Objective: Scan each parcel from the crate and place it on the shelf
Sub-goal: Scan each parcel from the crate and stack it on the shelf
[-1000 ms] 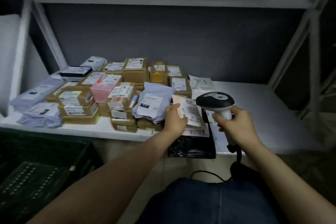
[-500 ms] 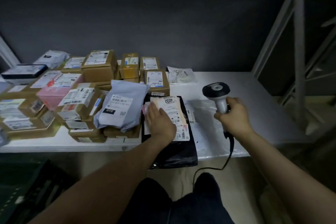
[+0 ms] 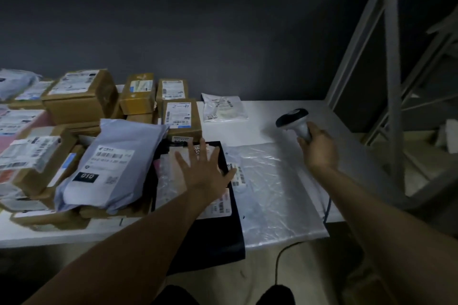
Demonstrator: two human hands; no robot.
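One thin clear-plastic parcel [image 3: 171, 181] lies on the black mailer bag [image 3: 223, 235], under the flat, released left grip [image 3: 205, 173]; raise that palm straight up, without dragging. Right of that bag, the right grip [image 3: 319, 151] clasps the black-and-white scanner [image 3: 292, 116].

We count at least six brown cardboard boxes [image 3: 79, 96] on the white shelf [image 3: 322, 116], though the blurred left end of the pile may hide more, and two pale lilac plastic mailer bags [image 3: 111, 166]. We also count one pink parcel [image 3: 48, 117], one flat black plastic bag [image 3: 210, 235], three clear plastic pouches [image 3: 272, 181] and one grey-and-black handheld scanner [image 3: 293, 119].
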